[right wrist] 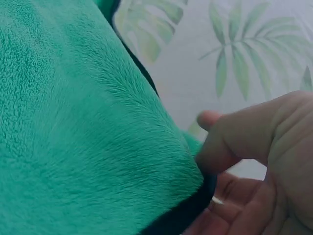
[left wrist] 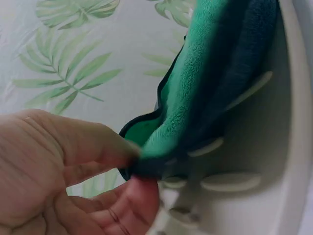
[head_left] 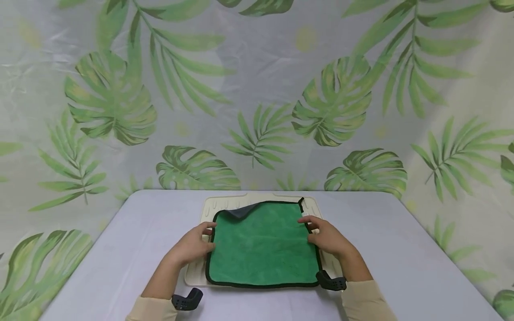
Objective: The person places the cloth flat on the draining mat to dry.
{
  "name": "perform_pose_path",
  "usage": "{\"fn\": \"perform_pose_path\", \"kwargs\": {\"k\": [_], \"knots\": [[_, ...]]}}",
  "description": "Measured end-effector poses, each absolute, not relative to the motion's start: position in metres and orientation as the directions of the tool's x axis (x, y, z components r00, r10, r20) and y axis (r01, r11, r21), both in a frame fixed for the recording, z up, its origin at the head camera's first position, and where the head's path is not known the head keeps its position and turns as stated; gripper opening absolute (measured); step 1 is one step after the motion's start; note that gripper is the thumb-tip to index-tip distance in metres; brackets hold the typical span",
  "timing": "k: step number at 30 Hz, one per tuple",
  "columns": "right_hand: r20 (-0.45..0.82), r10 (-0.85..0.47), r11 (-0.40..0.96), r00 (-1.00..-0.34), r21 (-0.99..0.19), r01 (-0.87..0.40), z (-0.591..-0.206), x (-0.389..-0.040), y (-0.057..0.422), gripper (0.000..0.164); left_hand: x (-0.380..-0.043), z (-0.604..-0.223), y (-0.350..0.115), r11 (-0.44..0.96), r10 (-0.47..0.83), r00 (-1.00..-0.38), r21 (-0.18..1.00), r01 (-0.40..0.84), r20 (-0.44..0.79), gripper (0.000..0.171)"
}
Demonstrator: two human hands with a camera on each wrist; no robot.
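A green cloth [head_left: 263, 249] with a black border lies spread over a cream-coloured ridged board [head_left: 193, 275]. Part of its far left edge is folded over, showing a dark grey underside [head_left: 242, 211]. My left hand [head_left: 192, 244] is at the cloth's left edge; in the left wrist view its thumb and fingers pinch the black border, with the cloth lifted above the board's raised oval ridges [left wrist: 232, 182]. On the opposite side my right hand [head_left: 330, 235] grips the right edge, thumb on the green plush face and the other fingers partly hidden beneath the border.
The board rests on a white-covered table [head_left: 132, 240]. Behind it hangs a pale curtain [head_left: 265, 89] printed with green leaves. A small white tag [head_left: 306, 214] shows at the cloth's right edge. Black wrist devices [head_left: 187, 299] sit on both wrists.
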State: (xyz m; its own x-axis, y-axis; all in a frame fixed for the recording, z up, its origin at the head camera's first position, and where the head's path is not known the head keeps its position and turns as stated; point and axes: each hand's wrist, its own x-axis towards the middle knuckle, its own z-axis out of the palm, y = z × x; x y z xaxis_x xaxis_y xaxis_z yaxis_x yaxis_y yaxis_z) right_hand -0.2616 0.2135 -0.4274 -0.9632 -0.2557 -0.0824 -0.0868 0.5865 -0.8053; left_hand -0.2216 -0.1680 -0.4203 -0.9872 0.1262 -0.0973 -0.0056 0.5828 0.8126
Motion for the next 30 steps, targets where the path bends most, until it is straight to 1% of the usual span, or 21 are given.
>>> {"fn": "perform_pose_path", "kwargs": {"k": [3,6,8,10,15,18,21,25,28,30], "knots": [[-0.063,-0.246,0.606,-0.967,-0.789,-0.102,-0.428,-0.262,0.213,0.039,-0.223,-0.421,-0.169,0.597,0.153,-0.984,0.802,0.015,-0.095,0.065],[-0.065,-0.225,0.636,-0.972,-0.766,-0.096,-0.429,-0.266,0.212,0.031,-0.229,-0.423,-0.168,0.62,0.165,-0.983,0.784,0.041,-0.08,0.064],[-0.07,-0.219,0.635,-0.973,-0.768,-0.088,-0.427,-0.274,0.211,0.034,-0.238,-0.425,-0.167,0.648,0.158,-0.986,0.759,0.06,-0.057,0.063],[-0.099,-0.213,0.612,-0.972,-0.789,-0.054,-0.425,-0.285,0.209,0.039,-0.249,-0.426,-0.166,0.66,0.161,-0.986,0.747,0.081,-0.035,0.062],[-0.192,-0.231,0.556,-0.954,-0.83,0.033,-0.421,-0.316,0.203,0.046,-0.275,-0.426,-0.164,0.674,0.239,-0.971,0.721,0.163,-0.004,0.054],[-0.202,-0.269,0.568,-0.942,-0.823,0.014,-0.423,-0.329,0.199,0.047,-0.285,-0.427,-0.164,0.693,0.268,-0.963,0.696,0.19,-0.004,0.052],[-0.182,-0.28,0.616,-0.943,-0.787,-0.031,-0.427,-0.336,0.196,0.046,-0.29,-0.428,-0.164,0.699,0.23,-0.973,0.7,0.148,-0.024,0.058],[-0.114,-0.239,0.693,-0.964,-0.715,-0.087,-0.43,-0.339,0.196,0.044,-0.292,-0.429,-0.166,0.671,0.175,-0.983,0.737,0.084,-0.047,0.064],[-0.064,-0.207,0.707,-0.976,-0.699,-0.105,-0.43,-0.342,0.197,0.045,-0.293,-0.427,-0.169,0.626,0.183,-0.981,0.777,0.07,-0.059,0.062],[-0.069,-0.218,0.699,-0.973,-0.707,-0.107,-0.428,-0.345,0.197,0.046,-0.296,-0.426,-0.171,0.593,0.206,-0.975,0.804,0.055,-0.085,0.061]]}}
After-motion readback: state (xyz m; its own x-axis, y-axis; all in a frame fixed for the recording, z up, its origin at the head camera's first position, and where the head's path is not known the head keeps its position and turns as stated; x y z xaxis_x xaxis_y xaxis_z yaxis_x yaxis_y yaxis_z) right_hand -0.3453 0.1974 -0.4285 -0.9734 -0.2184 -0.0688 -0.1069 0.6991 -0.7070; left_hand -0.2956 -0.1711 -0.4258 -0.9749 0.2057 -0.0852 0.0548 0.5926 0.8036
